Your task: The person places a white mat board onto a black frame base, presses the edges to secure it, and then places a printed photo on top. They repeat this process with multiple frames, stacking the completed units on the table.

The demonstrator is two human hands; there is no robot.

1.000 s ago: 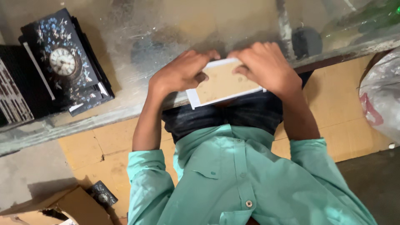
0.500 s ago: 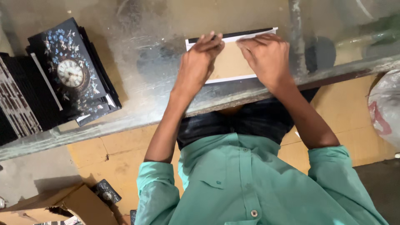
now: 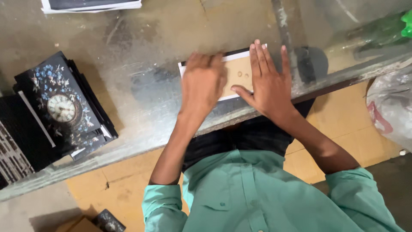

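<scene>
A flat tan board with a white border (image 3: 239, 73) lies on the glass-topped table (image 3: 141, 38). My left hand (image 3: 202, 83) rests palm down on its left half, fingers together. My right hand (image 3: 268, 83) presses flat on its right half, fingers spread and thumb pointing left. Two small holes show in the board between my hands. Neither hand grips anything.
A stack of black panels painted with flowers and a clock face (image 3: 64, 107) sits at the table's left. More black-edged sheets (image 3: 90, 5) lie at the far edge. A green bottle (image 3: 382, 28) lies at the top right. A plastic bag (image 3: 392, 107) hangs at right.
My hands carried the board from the table's near edge onto the glass and laid it flat. Both hands went from gripping its edges to pressing down on top.
</scene>
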